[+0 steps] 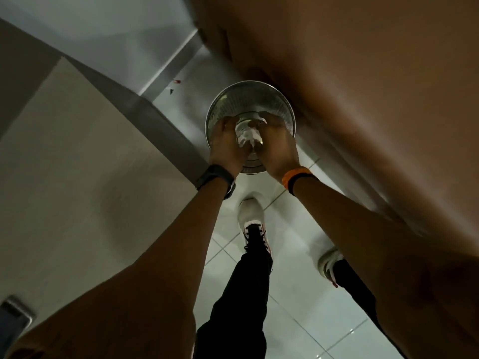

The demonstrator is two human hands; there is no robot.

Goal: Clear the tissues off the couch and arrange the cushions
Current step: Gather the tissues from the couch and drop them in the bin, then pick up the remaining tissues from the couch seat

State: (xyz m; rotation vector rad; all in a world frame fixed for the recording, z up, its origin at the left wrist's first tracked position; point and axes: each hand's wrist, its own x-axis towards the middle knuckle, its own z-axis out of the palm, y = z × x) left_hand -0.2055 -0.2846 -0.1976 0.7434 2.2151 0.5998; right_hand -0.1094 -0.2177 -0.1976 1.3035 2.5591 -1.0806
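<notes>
A round metal waste bin [248,94] stands on the tiled floor straight below me. Over its open mouth my left hand [226,145] and my right hand [278,147] are pressed together around a crumpled wad of white tissues [247,136]. The wad shows between the fingers of both hands, just above the bin's inside. A dark watch sits on my left wrist, an orange band on my right. The couch and its cushions are out of view.
A brown wall or door [363,86] runs along the right, close to the bin. A pale cabinet or counter [77,164] fills the left. My two white shoes [251,216] stand on white floor tiles in the narrow gap between them.
</notes>
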